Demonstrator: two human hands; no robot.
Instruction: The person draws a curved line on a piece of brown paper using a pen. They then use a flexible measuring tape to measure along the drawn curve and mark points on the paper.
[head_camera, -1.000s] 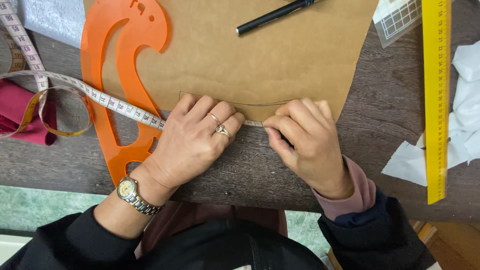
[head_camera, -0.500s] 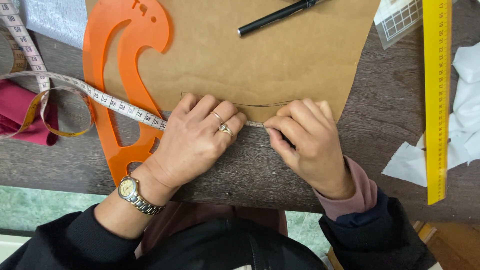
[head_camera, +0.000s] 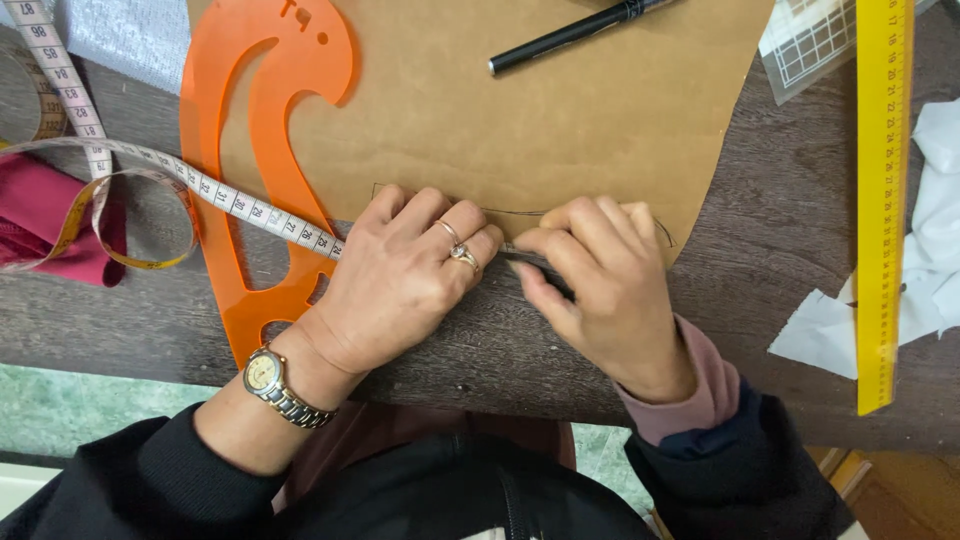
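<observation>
Measuring tape runs from the left over the orange French curve and along the lower edge of the brown pattern paper, following a drawn curved line. The left hand presses it flat with its fingers; the right hand pinches it just beside them. A black pen lies on the paper. A yellow ruler lies at the right of the dark wooden table.

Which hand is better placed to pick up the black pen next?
Probably the right hand: the black pen lies up and to its side, while the left hand presses the tape measure onto the brown paper.
</observation>
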